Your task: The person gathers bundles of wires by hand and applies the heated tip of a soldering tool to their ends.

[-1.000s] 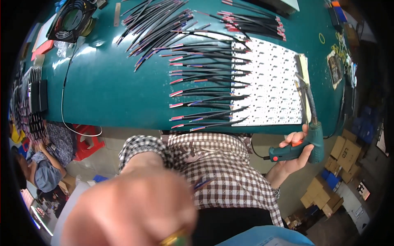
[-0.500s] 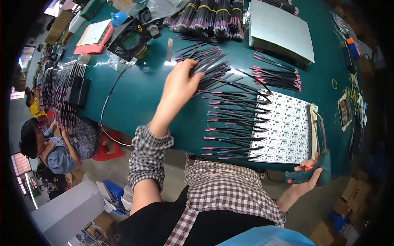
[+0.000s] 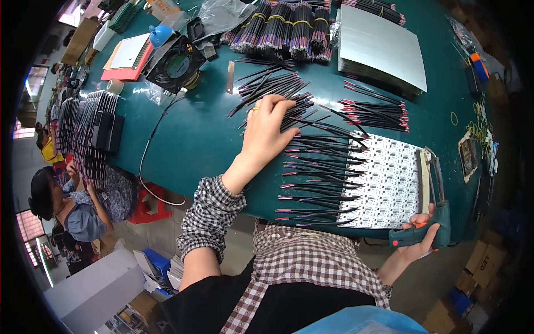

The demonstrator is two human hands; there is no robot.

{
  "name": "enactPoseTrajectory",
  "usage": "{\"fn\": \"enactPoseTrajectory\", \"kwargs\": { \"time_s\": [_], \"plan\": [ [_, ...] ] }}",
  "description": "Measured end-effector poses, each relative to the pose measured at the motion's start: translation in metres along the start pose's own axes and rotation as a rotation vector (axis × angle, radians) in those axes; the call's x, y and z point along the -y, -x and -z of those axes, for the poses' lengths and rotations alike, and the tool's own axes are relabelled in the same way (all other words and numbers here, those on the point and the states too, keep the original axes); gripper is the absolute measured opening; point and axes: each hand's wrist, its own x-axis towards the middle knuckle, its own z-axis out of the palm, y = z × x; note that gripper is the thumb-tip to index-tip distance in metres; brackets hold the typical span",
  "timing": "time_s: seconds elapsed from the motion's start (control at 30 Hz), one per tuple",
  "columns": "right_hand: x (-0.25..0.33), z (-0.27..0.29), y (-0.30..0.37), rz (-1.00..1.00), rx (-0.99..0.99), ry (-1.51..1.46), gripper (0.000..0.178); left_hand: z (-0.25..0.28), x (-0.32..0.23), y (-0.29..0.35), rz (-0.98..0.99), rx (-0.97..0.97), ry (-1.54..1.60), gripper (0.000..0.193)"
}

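My left hand (image 3: 265,129) lies over a loose pile of short black cables (image 3: 272,84), thumb and index finger spread apart; no cable shows firmly gripped. My right hand (image 3: 416,249), low at the table's front edge, is wrapped round the handle of a green soldering gun (image 3: 440,227). The gun's metal front part points away from me along the right side of a white circuit board panel (image 3: 386,183). A row of black cables (image 3: 317,171) lies along the panel's left side, their red and purple ends pointing left.
Another cable pile (image 3: 375,115) lies behind the panel, near a stack of pale flat sheets (image 3: 381,47). Banded cable bundles (image 3: 283,30) and a black fan (image 3: 177,62) stand farther back. A white cord (image 3: 146,147) crosses the left side. A co-worker (image 3: 83,206) sits at far left.
My left hand has shifted right and slightly nearer over the loose cables, its thumb and index finger now spread wider. My right hand keeps the soldering gun at almost the same place.
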Motion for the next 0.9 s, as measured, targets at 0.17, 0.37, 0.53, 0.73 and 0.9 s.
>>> {"fn": "enactPoseTrajectory", "kwargs": {
  "time_s": [0.17, 0.37, 0.53, 0.73, 0.9],
  "plan": [
    [-0.003, -0.003, -0.007, 0.006, 0.012, -0.03, 0.059, -0.013, 0.005, 0.003, -0.052, -0.081, -0.084, 0.03],
    [-0.004, -0.011, -0.003, 0.006, -0.026, -0.033, 0.06, -0.012, 0.008, -0.006, -0.247, -0.109, -0.126, 0.02],
    [0.007, -0.014, 0.0, -0.053, -0.252, 0.076, 0.061, -0.018, 0.012, -0.002, -0.318, -0.195, -0.114, 0.01],
    [0.0, 0.013, -0.016, -0.083, -0.119, 0.117, 0.063, -0.013, -0.011, 0.017, -0.368, -0.188, -0.221, 0.011],
    [-0.003, 0.004, -0.018, -0.006, -0.098, -0.024, 0.058, -0.022, -0.01, 0.034, -0.162, -0.068, -0.085, 0.025]
  ]
}}
